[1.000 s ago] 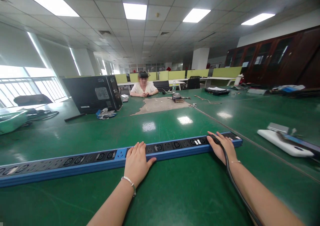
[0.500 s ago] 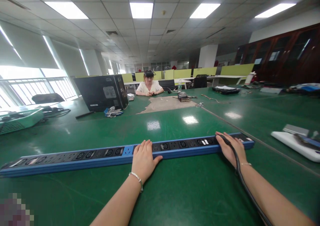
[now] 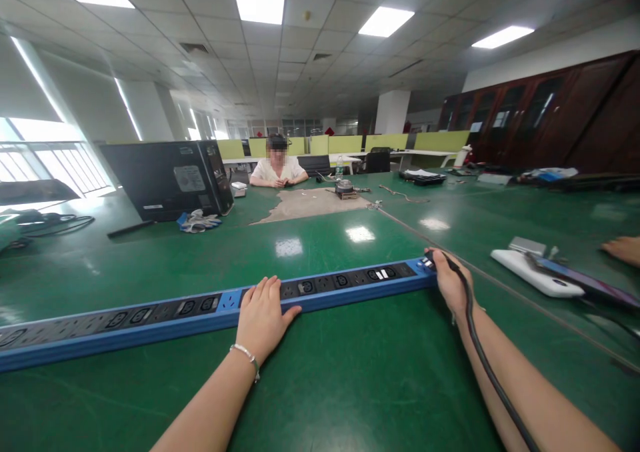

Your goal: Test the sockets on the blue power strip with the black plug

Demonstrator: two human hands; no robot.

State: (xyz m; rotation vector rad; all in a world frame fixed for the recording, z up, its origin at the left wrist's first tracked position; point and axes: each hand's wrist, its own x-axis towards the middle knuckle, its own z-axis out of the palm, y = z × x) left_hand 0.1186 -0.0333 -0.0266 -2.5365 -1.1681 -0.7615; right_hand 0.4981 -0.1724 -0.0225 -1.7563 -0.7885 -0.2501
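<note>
A long blue power strip (image 3: 330,299) with black sockets lies slantwise across the green table. My left hand (image 3: 263,312) is laid over its middle, just right of the blue socket (image 3: 231,301), fingertips at the far edge and thumb along the near side; it grips the strip from above. At the strip's right end my right hand (image 3: 450,282) is closed around the end of a black power cable (image 3: 475,345), which runs back along my forearm. The fingers partly hide the cable's end, so I cannot tell whether it touches a socket.
On the right lie a white device (image 3: 535,275) and a phone-like slab (image 3: 590,282), with another person's hand (image 3: 623,249) beyond. A black computer case (image 3: 165,179) and gloves (image 3: 199,221) stand at left. A person (image 3: 279,169) sits across the table.
The view has turned right, so things appear shifted left. My right hand has moved along to the strip's right end with the cable. My left hand stays on the strip.
</note>
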